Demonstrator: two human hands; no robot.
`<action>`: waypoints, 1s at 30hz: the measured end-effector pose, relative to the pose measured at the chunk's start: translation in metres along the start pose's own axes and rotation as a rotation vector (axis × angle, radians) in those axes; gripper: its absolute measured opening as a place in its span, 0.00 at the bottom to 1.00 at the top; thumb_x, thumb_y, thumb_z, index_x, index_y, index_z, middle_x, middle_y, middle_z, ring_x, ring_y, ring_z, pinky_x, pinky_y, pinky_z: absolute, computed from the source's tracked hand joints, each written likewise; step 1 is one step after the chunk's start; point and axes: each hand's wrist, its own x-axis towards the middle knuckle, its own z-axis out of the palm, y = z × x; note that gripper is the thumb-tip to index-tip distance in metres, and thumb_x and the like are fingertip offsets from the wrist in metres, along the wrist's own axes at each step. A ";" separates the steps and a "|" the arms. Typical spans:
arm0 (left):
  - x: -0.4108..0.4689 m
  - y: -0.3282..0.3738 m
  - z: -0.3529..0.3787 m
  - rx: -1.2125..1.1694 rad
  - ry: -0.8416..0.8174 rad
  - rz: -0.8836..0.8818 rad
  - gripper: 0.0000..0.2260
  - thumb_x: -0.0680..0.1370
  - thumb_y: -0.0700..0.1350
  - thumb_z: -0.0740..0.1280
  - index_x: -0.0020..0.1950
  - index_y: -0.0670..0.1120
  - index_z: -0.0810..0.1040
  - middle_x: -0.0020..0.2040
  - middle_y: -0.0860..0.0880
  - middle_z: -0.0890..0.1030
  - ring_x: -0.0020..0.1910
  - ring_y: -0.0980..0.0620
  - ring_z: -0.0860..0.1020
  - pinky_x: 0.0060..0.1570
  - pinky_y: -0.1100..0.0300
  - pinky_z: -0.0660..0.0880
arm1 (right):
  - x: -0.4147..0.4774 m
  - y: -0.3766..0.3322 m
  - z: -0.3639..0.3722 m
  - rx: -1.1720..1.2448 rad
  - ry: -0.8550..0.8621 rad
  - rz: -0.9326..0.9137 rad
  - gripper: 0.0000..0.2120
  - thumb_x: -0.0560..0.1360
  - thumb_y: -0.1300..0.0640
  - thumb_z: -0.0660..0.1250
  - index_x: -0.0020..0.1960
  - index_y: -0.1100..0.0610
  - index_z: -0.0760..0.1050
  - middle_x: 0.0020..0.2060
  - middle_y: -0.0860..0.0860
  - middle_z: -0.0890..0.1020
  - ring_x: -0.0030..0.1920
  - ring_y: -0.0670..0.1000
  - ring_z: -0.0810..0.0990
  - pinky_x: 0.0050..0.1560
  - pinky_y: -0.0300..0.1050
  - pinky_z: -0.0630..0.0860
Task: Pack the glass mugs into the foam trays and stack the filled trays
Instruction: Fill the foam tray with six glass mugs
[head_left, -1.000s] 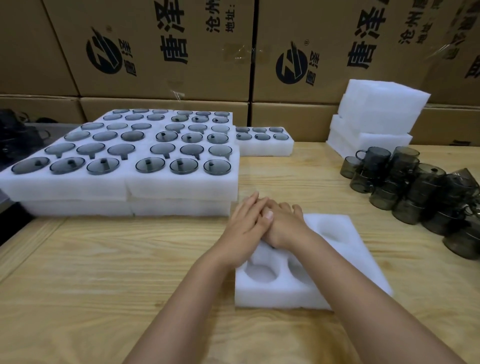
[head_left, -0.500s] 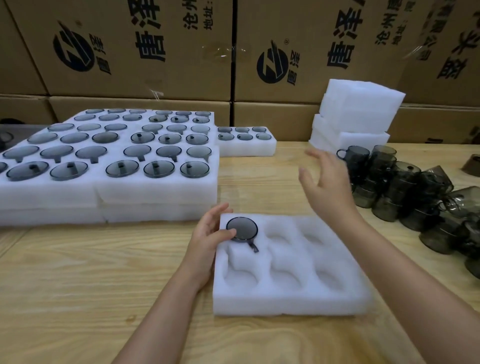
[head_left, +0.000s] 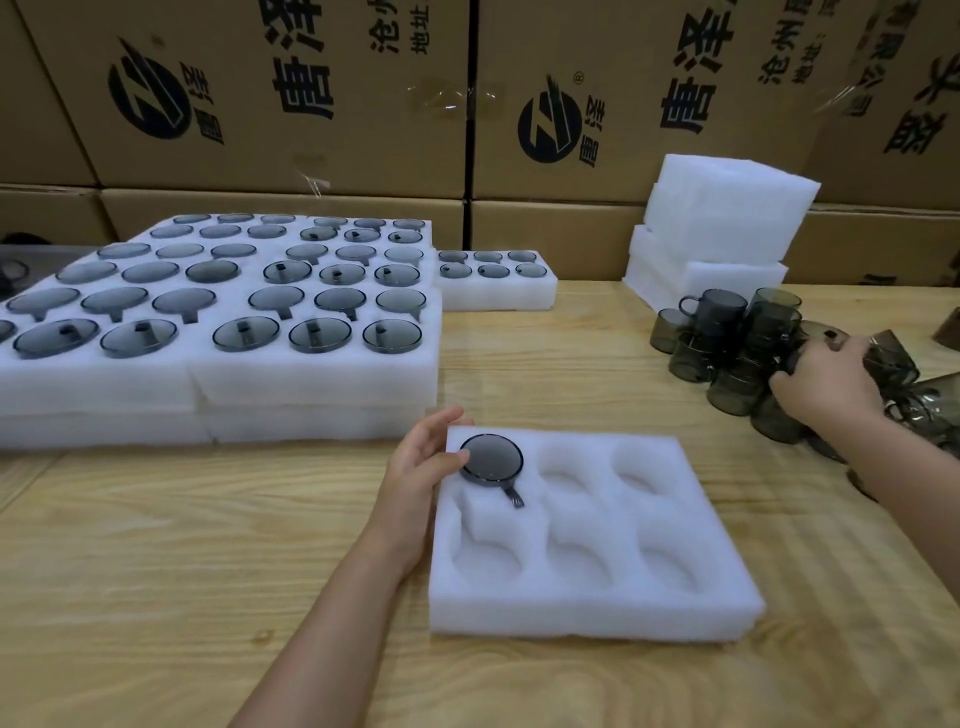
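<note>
- Smoked-glass mug (head_left: 491, 460) is seen seated base-up in the far-left pocket of the foam tray (head_left: 587, 608), with its handle laid in the slot toward the near side; five further pockets lie open.
- The tray's far-left corner is gripped by the left hand (head_left: 418, 467), and the thumb is pressed against the mug's rim.
- Loose mugs (head_left: 727, 384) are heaped at the right of the wooden table (head_left: 156, 545); one is clasped by the curled fingers of the right hand (head_left: 826, 382).
- Bare tabletop is left between tray and heap, and to the tray's left.
- Stacked filled trays (head_left: 311, 379) are set just beyond the left hand, and the far edge is walled off by cardboard cartons (head_left: 311, 130).
</note>
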 end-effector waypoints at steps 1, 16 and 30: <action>0.000 0.000 0.000 0.000 -0.001 0.000 0.22 0.65 0.38 0.67 0.59 0.45 0.77 0.53 0.49 0.81 0.50 0.49 0.81 0.44 0.59 0.78 | 0.000 0.000 0.001 0.003 0.015 -0.009 0.11 0.78 0.59 0.60 0.55 0.67 0.70 0.69 0.62 0.59 0.44 0.63 0.72 0.42 0.51 0.69; -0.001 0.002 0.002 -0.004 0.000 -0.011 0.20 0.65 0.38 0.66 0.57 0.45 0.78 0.54 0.46 0.79 0.51 0.47 0.79 0.52 0.52 0.75 | -0.135 -0.086 0.008 0.790 0.049 -0.385 0.03 0.74 0.61 0.67 0.47 0.57 0.78 0.59 0.55 0.71 0.54 0.54 0.75 0.53 0.37 0.66; 0.000 0.038 0.021 0.543 -0.058 0.264 0.16 0.82 0.34 0.55 0.66 0.44 0.73 0.62 0.48 0.77 0.61 0.57 0.74 0.60 0.71 0.67 | -0.168 -0.087 0.015 1.071 -0.318 -0.744 0.11 0.74 0.66 0.67 0.42 0.50 0.76 0.64 0.43 0.70 0.44 0.41 0.78 0.50 0.38 0.75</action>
